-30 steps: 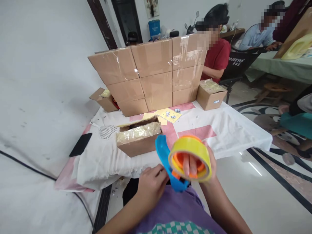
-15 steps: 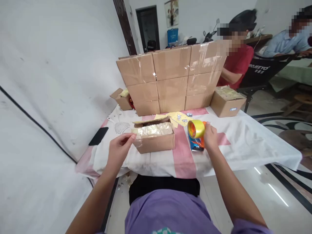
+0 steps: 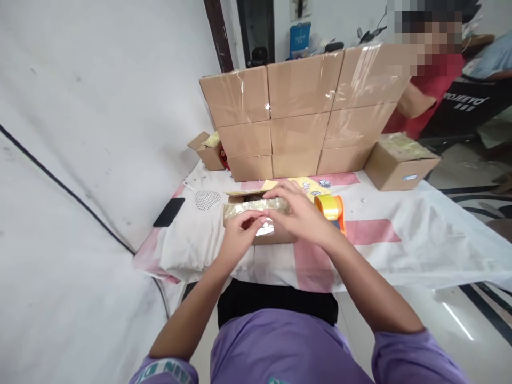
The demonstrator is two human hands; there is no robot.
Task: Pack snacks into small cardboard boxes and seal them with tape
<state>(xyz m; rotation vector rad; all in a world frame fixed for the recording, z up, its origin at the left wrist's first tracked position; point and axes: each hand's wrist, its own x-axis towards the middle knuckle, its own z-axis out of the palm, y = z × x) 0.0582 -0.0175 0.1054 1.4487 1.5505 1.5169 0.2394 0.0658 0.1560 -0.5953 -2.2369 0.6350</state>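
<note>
An open cardboard carton (image 3: 276, 237) stands in front of me, packed with a bundle in shiny yellowish wrap (image 3: 256, 205). My left hand (image 3: 241, 232) is at the carton's front, thumb and fingertips pinched at a glossy strip of clear tape (image 3: 265, 228) that hangs over the front face. My right hand (image 3: 302, 213) reaches over the carton's right part, its fingers curved above the wrapped bundle. Its thumb lies apart from those fingers and meets the left fingertips. Right of the carton, an orange tape dispenser with a yellow roll (image 3: 330, 207) rests on the table.
Stacked, taped cartons (image 3: 300, 96) form a wall at the back. Smaller cartons stand at the left (image 3: 212, 154) and right (image 3: 402, 162). A black phone (image 3: 169, 212) and yellow printed sheets (image 3: 308, 185) lie on the cloth (image 3: 360, 266). A person in red (image 3: 424, 101) sits behind.
My right hand has let go of the tape dispenser, now on the table, and moved left onto the carton. My left hand has shifted right along its front. The view has also shifted.
</note>
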